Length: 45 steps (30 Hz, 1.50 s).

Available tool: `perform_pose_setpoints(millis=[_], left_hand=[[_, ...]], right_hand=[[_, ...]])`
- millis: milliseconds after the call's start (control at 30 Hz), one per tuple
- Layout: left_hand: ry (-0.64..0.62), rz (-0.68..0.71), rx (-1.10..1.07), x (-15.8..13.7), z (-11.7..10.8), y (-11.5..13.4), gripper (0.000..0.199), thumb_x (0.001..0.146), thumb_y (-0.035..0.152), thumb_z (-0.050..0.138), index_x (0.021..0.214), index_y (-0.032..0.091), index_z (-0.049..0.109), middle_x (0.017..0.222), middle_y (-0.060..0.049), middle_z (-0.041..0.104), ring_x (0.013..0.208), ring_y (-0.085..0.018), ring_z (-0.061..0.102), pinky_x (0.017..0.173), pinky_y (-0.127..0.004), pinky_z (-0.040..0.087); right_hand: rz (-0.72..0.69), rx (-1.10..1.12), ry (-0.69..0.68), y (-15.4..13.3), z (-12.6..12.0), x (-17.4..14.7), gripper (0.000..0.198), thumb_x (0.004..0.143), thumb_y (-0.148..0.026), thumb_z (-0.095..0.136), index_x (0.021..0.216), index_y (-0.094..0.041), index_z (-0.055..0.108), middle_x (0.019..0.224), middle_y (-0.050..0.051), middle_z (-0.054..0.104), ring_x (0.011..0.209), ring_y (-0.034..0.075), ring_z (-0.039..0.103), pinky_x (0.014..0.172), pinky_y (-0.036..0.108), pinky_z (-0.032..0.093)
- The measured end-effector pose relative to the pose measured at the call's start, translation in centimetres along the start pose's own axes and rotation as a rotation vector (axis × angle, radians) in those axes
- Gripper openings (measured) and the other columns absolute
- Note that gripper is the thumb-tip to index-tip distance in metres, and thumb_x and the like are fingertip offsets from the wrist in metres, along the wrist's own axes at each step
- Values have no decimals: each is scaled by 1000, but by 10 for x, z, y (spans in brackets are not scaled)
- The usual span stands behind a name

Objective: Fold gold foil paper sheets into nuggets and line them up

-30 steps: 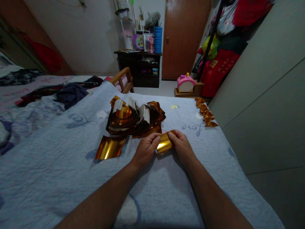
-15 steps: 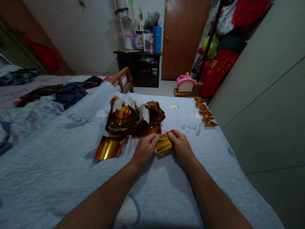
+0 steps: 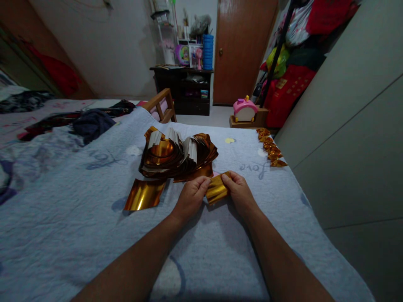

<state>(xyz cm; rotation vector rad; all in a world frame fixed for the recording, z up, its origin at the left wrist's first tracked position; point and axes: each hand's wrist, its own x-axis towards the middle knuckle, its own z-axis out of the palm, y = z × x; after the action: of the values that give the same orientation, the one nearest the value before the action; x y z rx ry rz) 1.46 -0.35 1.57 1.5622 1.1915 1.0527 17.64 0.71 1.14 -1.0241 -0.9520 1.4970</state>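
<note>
A small sheet of gold foil paper point(image 3: 218, 189) is stretched between my two hands, low over the bed. My left hand point(image 3: 192, 196) pinches its left edge between thumb and fingers. At the right edge, my right hand point(image 3: 241, 191) grips it the same way, thumb on top. Just beyond my hands lies a thick pile of curled gold foil sheets point(image 3: 163, 153) with white backs showing. One loose gold sheet point(image 3: 145, 195) rests flat, left of my left hand. Several folded gold foil pieces point(image 3: 270, 147) stand in a row near the bed's far right edge.
A pale blue quilt point(image 3: 78, 235) covers the bed. Crumpled dark clothes point(image 3: 94, 125) lie at the left. Past the bed's far edge are a wooden chair point(image 3: 160, 105), a dark cabinet point(image 3: 185, 98) and a pink toy point(image 3: 245, 110). A pale cabinet side point(image 3: 355, 138) rises along the right.
Both hands keep their pinch in nearly the same place. The gold sheet between them shows slightly different creases and highlights.
</note>
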Motion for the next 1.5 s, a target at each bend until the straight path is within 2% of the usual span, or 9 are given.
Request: perform_pose_setpoints(millis=[133,200,433,700,1100,1500], left_hand=[[-59,-63,-165,-2,2,-2,25,90,39,61,101,16,66,89,-5,71,79,-18,66,70,-26,50],[-62,-90,-198,-2,4,-3,27,87,37,66,105,16,64,88,-4,72,78,-18,68,69,-26,51],[-33,-77,-194,-2,4,-4,27,90,41,62,98,15,63,83,-4,71,75,-17,68,68,-27,51],[-29,-57,-186,-1,5,-8,22,94,38,58,99,17,62,83,-2,69,74,-14,66,66,-24,50],[2,-54,-138,-3,4,-1,20,92,37,58,98,18,62,72,1,64,69,-14,63,61,-25,48],[2,-32,-115,-3,3,-2,20,93,37,57,96,18,61,71,2,63,65,-13,60,59,-23,45]], right_hand=[[7,11,7,1,0,1,29,73,-45,77,77,-18,67,67,-1,65,58,13,58,57,25,45],[14,21,4,1,0,1,31,72,-46,77,78,-18,67,68,-1,66,58,14,59,58,26,46],[-2,1,2,0,-1,1,29,74,-46,76,77,-19,66,67,-1,65,58,14,59,59,26,46],[-7,-9,6,2,-2,2,29,75,-46,76,79,-19,67,69,0,67,61,15,61,61,27,48],[-10,-18,-1,0,-2,0,30,75,-46,78,83,-19,69,72,0,69,63,16,63,63,28,50],[2,14,-11,-3,-1,-3,29,74,-45,78,84,-19,70,77,2,72,67,17,65,67,29,51]])
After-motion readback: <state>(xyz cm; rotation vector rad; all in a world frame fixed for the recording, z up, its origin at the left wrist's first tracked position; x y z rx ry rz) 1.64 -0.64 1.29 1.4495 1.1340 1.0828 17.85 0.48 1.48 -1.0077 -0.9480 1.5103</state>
